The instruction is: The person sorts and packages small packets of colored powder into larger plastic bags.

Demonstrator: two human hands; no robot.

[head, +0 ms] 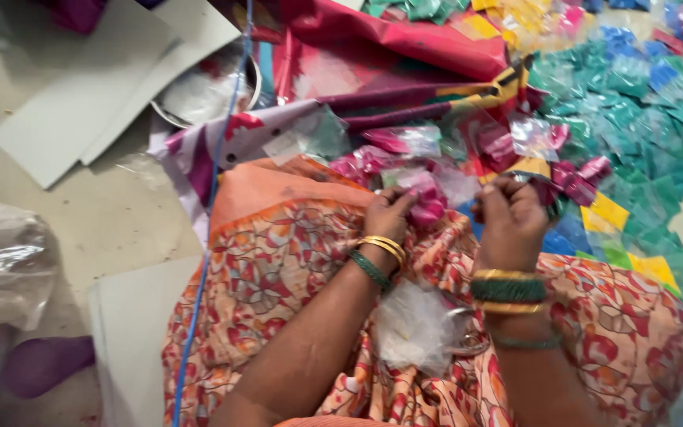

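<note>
Pink packet [427,202] at frame centre, pinched in left hand [386,215] fingertips; right hand [510,217] closed on the clear wrapper's other end, just beside. Green packets [634,103] heaped upper right.

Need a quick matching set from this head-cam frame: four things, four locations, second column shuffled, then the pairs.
Things:
1. pink packet
2. metal bowl
3. white boards
4. teal packets

Places:
A. floor, upper left of view
B. heaped on the floor, upper right
C. between the left hand and right hand, over the lap
D. partly tucked under the white boards and the patterned cloth

Pairs: 1-C, 2-D, 3-A, 4-B
</note>
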